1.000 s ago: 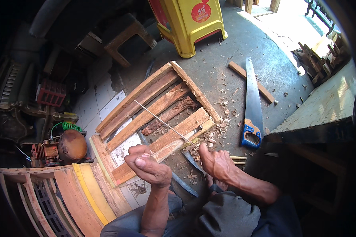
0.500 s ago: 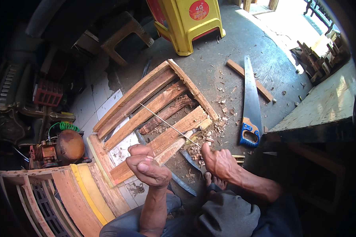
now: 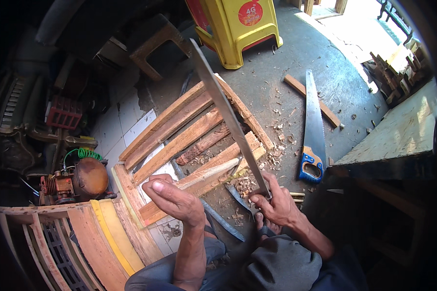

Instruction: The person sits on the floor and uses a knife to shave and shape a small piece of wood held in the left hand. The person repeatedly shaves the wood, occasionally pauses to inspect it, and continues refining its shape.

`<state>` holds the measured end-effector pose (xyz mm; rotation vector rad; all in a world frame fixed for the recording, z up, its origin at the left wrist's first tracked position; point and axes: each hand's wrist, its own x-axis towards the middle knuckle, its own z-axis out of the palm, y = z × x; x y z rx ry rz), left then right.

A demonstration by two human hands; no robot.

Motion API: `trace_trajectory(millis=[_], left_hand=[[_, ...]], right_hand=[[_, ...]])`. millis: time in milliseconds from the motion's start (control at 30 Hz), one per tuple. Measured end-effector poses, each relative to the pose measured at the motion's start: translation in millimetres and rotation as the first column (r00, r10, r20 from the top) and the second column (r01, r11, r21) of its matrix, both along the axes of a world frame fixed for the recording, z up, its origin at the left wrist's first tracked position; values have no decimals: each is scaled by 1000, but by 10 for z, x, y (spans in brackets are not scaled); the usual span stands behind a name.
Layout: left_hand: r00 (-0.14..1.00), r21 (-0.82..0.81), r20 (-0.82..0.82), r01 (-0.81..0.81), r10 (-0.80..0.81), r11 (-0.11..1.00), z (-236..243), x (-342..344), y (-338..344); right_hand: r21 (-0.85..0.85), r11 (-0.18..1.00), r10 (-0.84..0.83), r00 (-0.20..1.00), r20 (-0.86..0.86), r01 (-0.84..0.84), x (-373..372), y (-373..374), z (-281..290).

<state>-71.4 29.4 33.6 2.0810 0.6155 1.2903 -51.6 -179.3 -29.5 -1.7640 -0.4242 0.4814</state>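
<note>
My right hand (image 3: pixel 279 201) grips the lower end of a long, flat metal blade (image 3: pixel 226 107), which looks like a machete. Its broad face shows as it slants up and away to the left; the handle is hidden in my fingers. My left hand (image 3: pixel 177 201) is closed, thumb against curled fingers, over the near part of a wooden frame (image 3: pixel 250 116). Whether it holds anything is hidden. Just beyond that hand, a pale tapered piece of wood (image 3: pixel 211 171) lies across the frame. A carved piece of wood (image 3: pixel 204 145) shows between the slats.
A blue-handled handsaw (image 3: pixel 314 126) lies right of the frame, over a wooden strip (image 3: pixel 327 112). Shavings (image 3: pixel 245 184) litter the floor by my foot. A yellow plastic stool (image 3: pixel 233 43) stands beyond, an air compressor (image 3: pixel 90 177) at left, and a pale-topped bench (image 3: pixel 393 128) at right.
The blade has turned from edge-on to showing its broad face, and its tip has risen away from me. My right hand has shifted slightly right; my left hand has moved a little left and turned.
</note>
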Motion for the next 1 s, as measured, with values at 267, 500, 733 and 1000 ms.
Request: trace_trajectory(millis=[267,500,733,1000], left_hand=[[998,-38,-57,23,-26,999,-5,8,-115],[993,18,-67,95,-93,995,35,-10,-192],[989,11,-98,116,-114,993,12,-83,-239],[993,26,-71,96,-94,995,-5,-89,-114]], right_hand=[[-152,988,-23,998,-57,14,-32,186,147],[-398,916,218,903,370,-59,55,324,70],[-255,967,84,942,325,2,-74,270,-33],[-323,943,181,941,286,-83,-88,196,20]])
